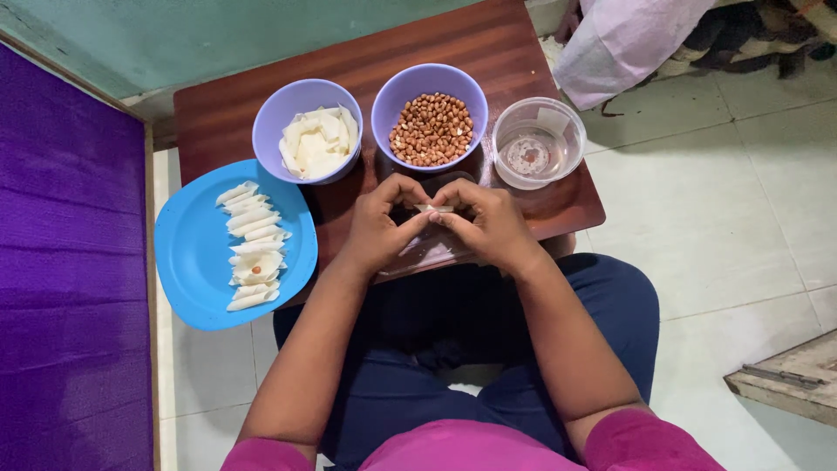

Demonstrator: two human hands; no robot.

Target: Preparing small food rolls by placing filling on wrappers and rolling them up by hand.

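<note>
A brown wooden table (488, 52) is seen bearing a blue plate (187, 262) of rolled white wrappers (251, 247), a purple bowl of flat wrappers (279, 113), a purple bowl of peanuts (388, 100) and a clear water bowl (571, 139). A small white wrapper (433, 208) is pinched above the table's near edge between the fingertips of the left hand (377, 228) and the right hand (490, 225), both closed on it.

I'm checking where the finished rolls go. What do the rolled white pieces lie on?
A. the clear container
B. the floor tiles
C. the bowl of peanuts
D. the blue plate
D: the rolled pieces lie in a column on the blue plate, left of the hands; the peanut bowl holds only peanuts, and the clear container holds no rolls.
</note>
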